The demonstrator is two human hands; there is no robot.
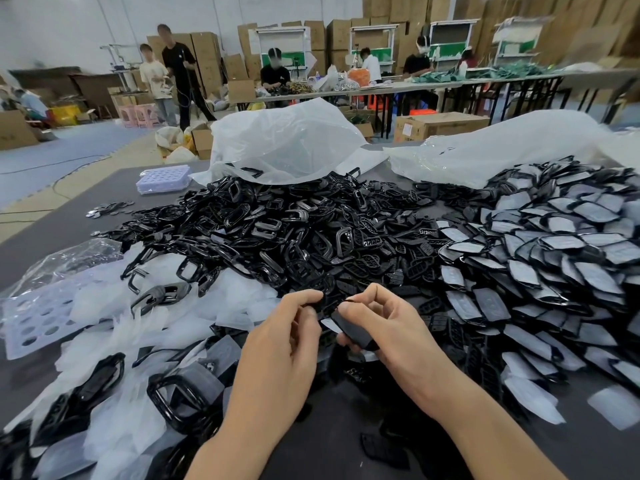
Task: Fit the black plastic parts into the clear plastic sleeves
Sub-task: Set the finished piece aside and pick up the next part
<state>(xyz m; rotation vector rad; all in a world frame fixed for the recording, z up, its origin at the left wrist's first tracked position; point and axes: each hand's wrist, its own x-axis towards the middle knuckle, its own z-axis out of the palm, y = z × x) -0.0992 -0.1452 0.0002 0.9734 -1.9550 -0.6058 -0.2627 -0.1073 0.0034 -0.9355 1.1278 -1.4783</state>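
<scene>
A dark bench (pixel 62 216) fills most of the view, and nearly all of it is covered. The largest thing on it is a heap of loose black plastic parts (pixel 277 230), frames and vented pieces tangled together, spreading from the centre toward twelve o'clock. At two to three o'clock lies a broad spread of sleeved parts (pixel 554 258), each black piece shown behind a pale film, overlapping like scales. Two big crumpled clear bags (pixel 287 140) rest at the far edge of the heap, at twelve and one o'clock. At eight to nine o'clock a drift of empty clear plastic sleeves (pixel 114 327) lies mixed with a few black frames, over a lilac perforated tray (pixel 34 320); a second such tray (pixel 162 180) sits at eleven o'clock.

At six o'clock, just above the bench, the person's two bare hands meet. The right hand (pixel 391 327) has its fingers clamped on a flat black part (pixel 349 329), thumb on top, with the pale edge of a sleeve showing at the part's left end. The left hand (pixel 280 344) has thumb and forefinger pinched together on something small and dark just beside that part; what it grips cannot be told.
</scene>
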